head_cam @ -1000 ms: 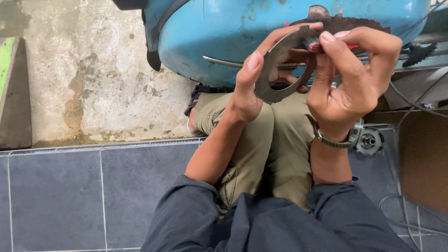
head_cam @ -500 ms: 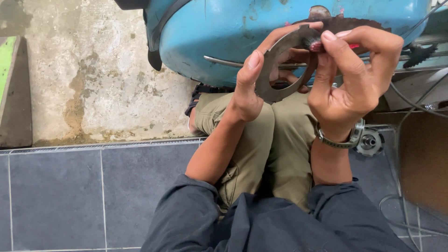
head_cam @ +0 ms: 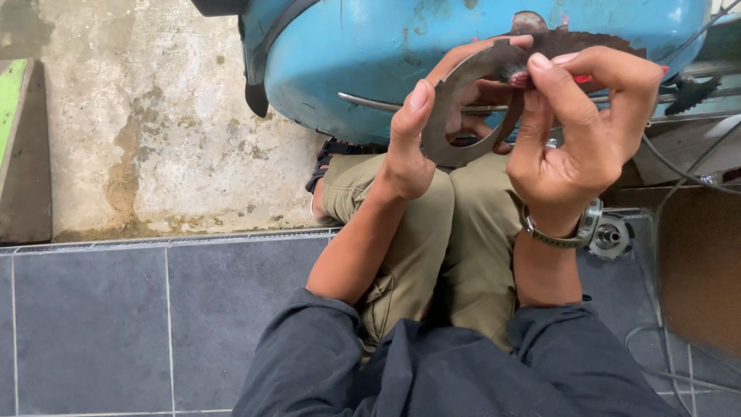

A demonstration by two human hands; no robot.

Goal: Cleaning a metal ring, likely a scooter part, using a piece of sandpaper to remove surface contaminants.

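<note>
Grey steel, flat and ring-shaped with notched edges, the thin metal plate (head_cam: 463, 116) is pinched between both sets of fingers, held up over the person's knees in front of the blue rounded scooter body (head_cam: 370, 62). Left hand (head_cam: 421, 131) fingers are closed on the ring's lower left rim, thumb pressed along its face; right hand (head_cam: 575, 131) fingers close on the upper right rim, beside what looks like a small red-handled brush, mostly hidden. Such a plate looks stiff, light and probably oily, so gripping by the edge seems safest. Outward lie a metal wristwatch (head_cam: 567, 232), olive trousers (head_cam: 432, 232), grey floor tiles (head_cam: 100, 324) and stained concrete (head_cam: 139, 131).
</note>
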